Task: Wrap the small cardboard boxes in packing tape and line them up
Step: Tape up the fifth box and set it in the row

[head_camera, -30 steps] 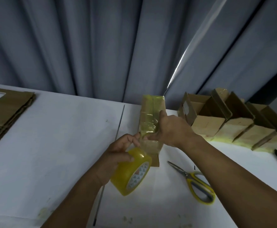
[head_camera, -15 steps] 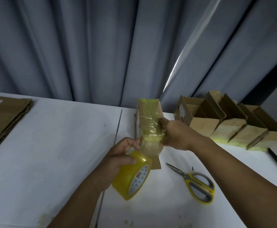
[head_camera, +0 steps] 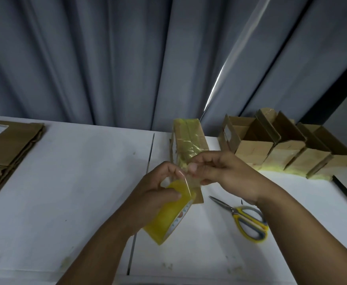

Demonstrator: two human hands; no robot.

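The left hand (head_camera: pixel 156 192) grips the roll of yellow packing tape (head_camera: pixel 164 221) low in front of the taped box. Its fingers (head_camera: pixel 167 166) are curled over the top of the roll and the thumb lies across the outer face, so the roll is clamped between them. The roll is tilted, with its printed core facing down and to the right.

A short strip of tape (head_camera: pixel 186 183) runs up from the roll to the right hand (head_camera: pixel 224 173). The right hand's fingers (head_camera: pixel 208 159) are bent in tight with the thumb tip pressed toward them, pinching the strip just in front of the lower part of the box.

The small cardboard box (head_camera: pixel 189 138) stands upright on the white counter (head_camera: pixel 76 182) near the seam, its upper half already covered in glossy tape. Its lower half is hidden behind the two hands.

To the right, four more boxes form a row of cardboard boxes (head_camera: pixel 283 151) that touch side by side, with their open flaps up. Yellow-handled scissors (head_camera: pixel 248 221) lie on the counter below the right wrist. A stack of flattened cardboard (head_camera: pixel 10 153) sits at the far left.
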